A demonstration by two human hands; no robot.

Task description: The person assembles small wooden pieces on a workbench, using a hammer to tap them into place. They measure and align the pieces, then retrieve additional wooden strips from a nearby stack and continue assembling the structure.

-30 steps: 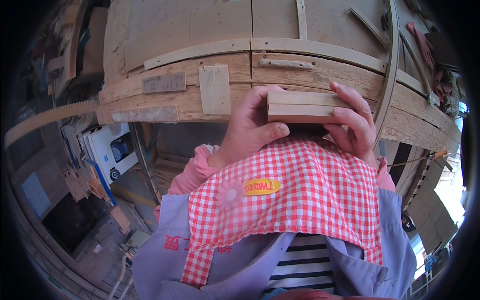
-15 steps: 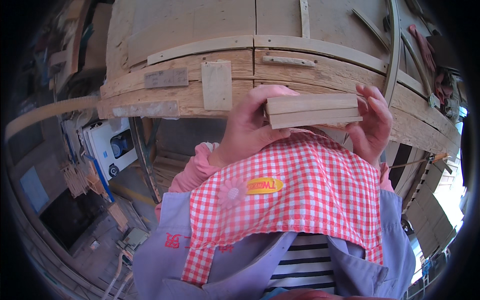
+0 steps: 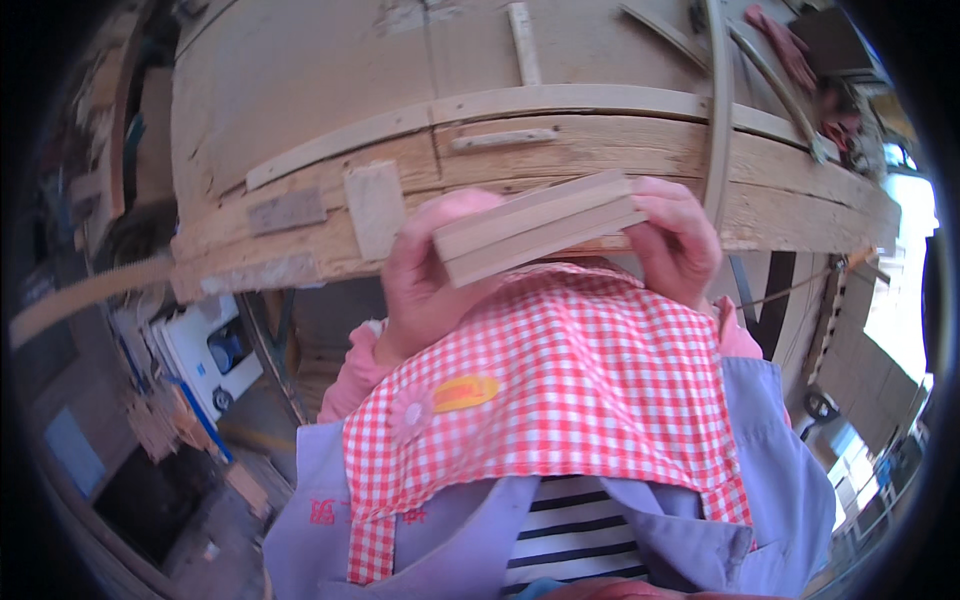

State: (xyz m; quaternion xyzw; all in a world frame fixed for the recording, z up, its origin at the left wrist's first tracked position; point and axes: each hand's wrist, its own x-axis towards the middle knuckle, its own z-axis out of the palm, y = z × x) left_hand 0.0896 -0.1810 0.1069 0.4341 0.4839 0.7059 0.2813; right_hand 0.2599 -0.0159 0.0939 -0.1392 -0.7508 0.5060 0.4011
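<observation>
A small stack of flat, pale wooden strips [image 3: 540, 232] is held up in front of my chest, slanting upward to the right. The stack appears to be two pieces lying face to face. My left hand [image 3: 425, 275] wraps round its left end, with the thumb below and partly hidden. At the right end, my right hand [image 3: 675, 240] has its curled fingers and thumb closed on the wood. Just beneath the strips is the red-and-white checked apron [image 3: 560, 370] I wear.
Beyond my hands runs a wooden workbench [image 3: 640, 150] with a raised batten along its edge. A thin board [image 3: 375, 210] and a grey plate [image 3: 287, 210] are on its front. A long upright bar [image 3: 718, 110] crosses the bench. Pink gloves [image 3: 785, 48] lie far right; a white machine [image 3: 210, 345] stands left.
The strips have tilted, their right end rising, and my right hand has closed on that end from a looser, spread hold. The view has shifted, so the bench sits differently.
</observation>
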